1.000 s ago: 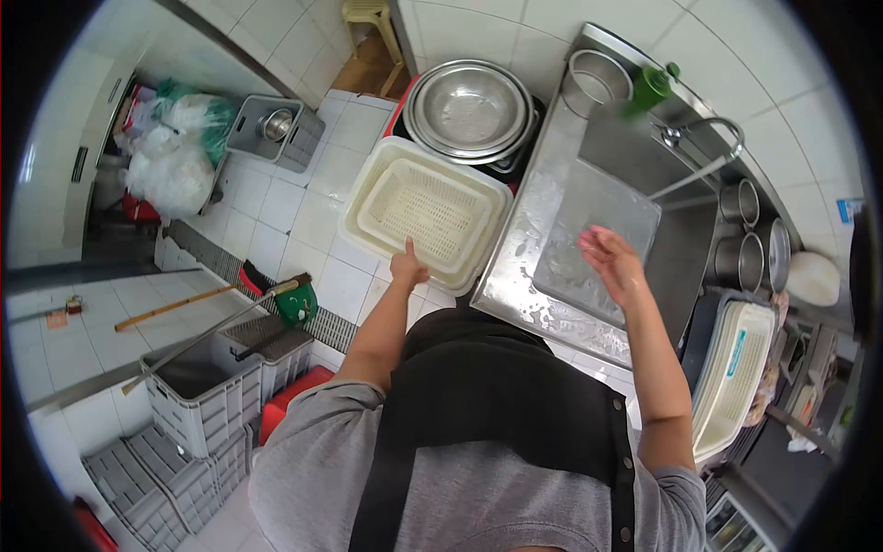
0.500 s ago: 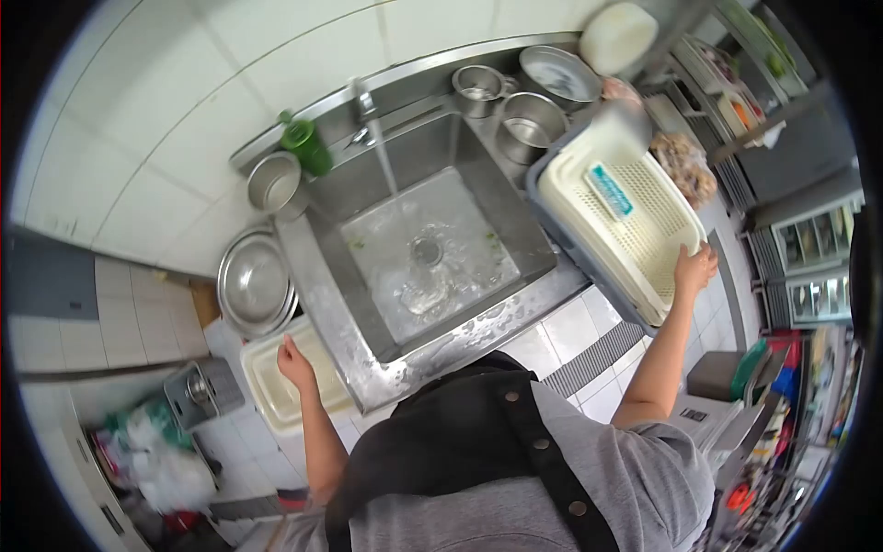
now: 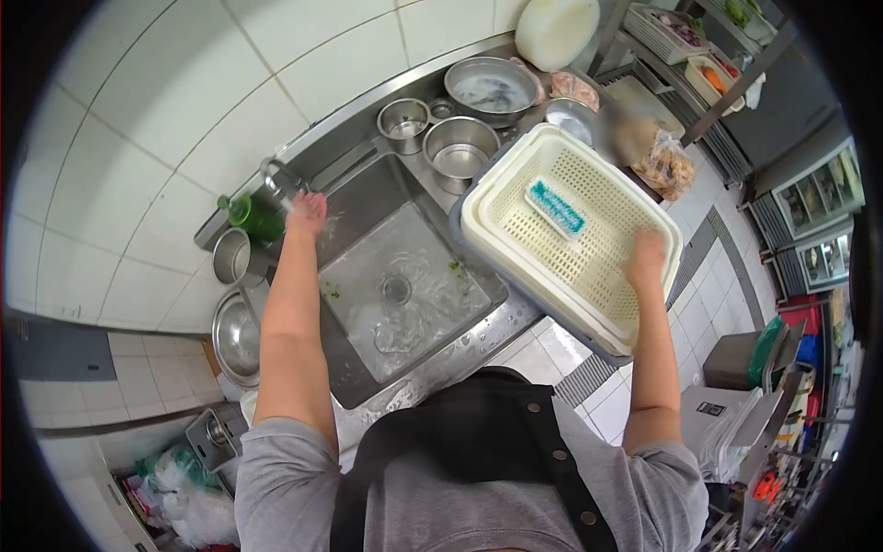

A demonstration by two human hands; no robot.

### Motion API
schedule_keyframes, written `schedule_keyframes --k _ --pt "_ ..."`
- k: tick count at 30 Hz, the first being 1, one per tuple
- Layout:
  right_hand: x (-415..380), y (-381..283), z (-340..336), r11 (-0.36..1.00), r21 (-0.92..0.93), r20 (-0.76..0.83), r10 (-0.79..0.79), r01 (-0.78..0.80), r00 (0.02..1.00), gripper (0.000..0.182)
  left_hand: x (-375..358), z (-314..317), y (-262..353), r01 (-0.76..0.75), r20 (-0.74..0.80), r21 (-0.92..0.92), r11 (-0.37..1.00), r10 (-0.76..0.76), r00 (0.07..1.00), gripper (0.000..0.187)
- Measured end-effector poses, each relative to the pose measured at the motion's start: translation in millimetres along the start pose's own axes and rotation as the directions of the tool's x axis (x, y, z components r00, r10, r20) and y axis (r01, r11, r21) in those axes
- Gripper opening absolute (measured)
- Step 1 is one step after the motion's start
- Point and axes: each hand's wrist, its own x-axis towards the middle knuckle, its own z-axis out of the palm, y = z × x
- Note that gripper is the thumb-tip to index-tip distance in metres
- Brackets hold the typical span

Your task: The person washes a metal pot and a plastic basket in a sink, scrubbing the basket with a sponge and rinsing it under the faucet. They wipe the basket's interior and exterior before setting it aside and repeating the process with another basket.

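My left hand (image 3: 308, 212) is stretched out beneath the faucet (image 3: 276, 175), fingers apart, with water splashing beside it. Below it is the steel sink (image 3: 363, 216), its bottom wet, with bits of green by the drain (image 3: 396, 291). To the right, a cream perforated basket (image 3: 501, 216) rests in a stack with a grey tub (image 3: 602, 351) over the counter's edge. Inside lies a scrub brush (image 3: 556, 210) with turquoise bristles. Blurred by motion, my right hand (image 3: 647, 253) is at the basket's right end; its fingers are not clear.
Steel pots (image 3: 460, 152) and a basin (image 3: 492, 90) stand behind the sink. A green bottle (image 3: 253, 219) and a small pot (image 3: 237, 256) are left of the faucet. A bag of brown food (image 3: 664, 167) sits at the far right, near a person's blurred shape.
My left hand has moved from the cream tray at the left up to the faucet. My right hand has come off the basket's outer rim, inward. The view has shifted.
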Motion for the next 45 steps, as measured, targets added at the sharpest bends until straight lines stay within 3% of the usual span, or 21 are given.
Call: schedule_keyframes --k 3,5,8,9,12,14,16,21,23,24,26,27,29,30,32,34,36,37,39,41,45 --pt "28 -61 1 0.863 0.484 0.201 -0.274 0.148 0.941 0.09 -21 62 -27 -0.086 -0.099 0.378 0.922 0.133 0.986 0.023" --pt "46 -97 15 0.846 0.51 0.217 -0.3 0.154 0.929 0.085 -66 118 -66 -0.273 0.205 0.62 0.736 0.184 0.961 0.018" --pt "63 -132 1 0.921 0.383 0.331 -0.202 0.064 0.922 0.082 -133 182 -127 -0.77 0.738 0.618 0.156 0.222 0.637 0.013" --pt "70 -132 1 0.922 0.384 0.331 -0.195 0.057 0.923 0.082 -174 201 -142 -0.805 0.793 0.592 0.039 0.151 0.591 0.016" --pt "72 -125 3 0.923 0.381 0.44 -0.127 -0.057 0.889 0.077 -243 218 -185 -0.739 0.86 0.36 -0.57 -0.105 0.5 0.021" --pt "73 -99 -4 0.919 0.393 0.463 -0.183 -0.016 0.867 0.075 -251 221 -217 -0.685 0.816 0.339 -0.645 -0.16 0.555 0.023" --pt "61 -66 -20 0.871 0.484 0.389 -0.131 -0.082 0.912 0.074 -256 218 -237 -0.464 0.862 0.35 -0.814 0.087 0.499 0.028" --pt "11 9 -73 0.608 0.713 0.242 0.253 -0.348 0.937 0.074 -227 222 -252 -0.465 0.821 0.501 -0.73 0.231 0.522 0.043" --pt "-12 25 -99 0.485 0.804 0.217 0.302 -0.345 0.929 0.072 -210 223 -225 -0.693 0.827 0.562 -0.451 0.291 0.481 0.038" --pt "-18 32 -101 0.483 0.806 0.217 0.298 -0.343 0.93 0.072 -202 230 -212 -0.69 0.826 0.563 -0.454 0.293 0.481 0.038" --pt "-30 42 -104 0.345 0.865 0.166 0.486 -0.363 0.858 0.071 -199 244 -187 -0.801 0.796 0.587 -0.119 -0.098 0.598 0.032" --pt "-32 44 -109 0.349 0.863 0.167 0.485 -0.365 0.858 0.071 -203 245 -178 -0.8 0.794 0.589 -0.115 -0.099 0.599 0.032" --pt "-31 47 -120 0.31 0.913 0.082 0.501 -0.267 0.862 0.075 -218 249 -158 -0.714 0.76 0.646 0.27 -0.139 0.635 0.034" --pt "-29 48 -120 0.31 0.913 0.081 0.499 -0.265 0.863 0.075 -226 246 -147 -0.714 0.76 0.646 0.27 -0.137 0.636 0.034" --pt "-21 50 -114 0.305 0.928 -0.058 0.683 -0.213 0.728 0.071 -247 227 -124 -0.622 0.767 0.487 0.613 0.041 0.641 0.042" --pt "-14 53 -99 0.307 0.932 -0.088 0.71 -0.194 0.699 0.074 -266 199 -94 -0.654 0.704 0.422 0.629 0.227 0.673 0.044" --pt "-11 38 -96 0.218 0.954 0.044 0.581 -0.207 0.813 0.075 -268 154 -63 -0.655 0.647 0.418 0.629 0.3 0.701 0.048" --pt "-10 24 -96 0.332 0.875 0.121 0.555 -0.352 0.823 0.072 -273 125 -49 -0.635 0.615 0.386 0.669 0.327 0.718 0.05" --pt "-6 17 -48 0.648 0.698 0.042 0.389 -0.306 0.92 0.066 -293 69 -28 -0.538 0.531 0.32 0.78 0.322 0.784 0.054" --pt "-13 -28 -70 0.667 0.656 0.304 0.195 -0.353 0.933 0.071 -308 9 -15 -0.412 0.435 0.247 0.877 0.28 0.856 0.059" --pt "0 -51 -12 0.876 0.482 0.411 -0.201 -0.025 0.889 0.071 -328 -109 -6 -0.293 0.214 0.129 0.947 0.263 0.941 0.069"
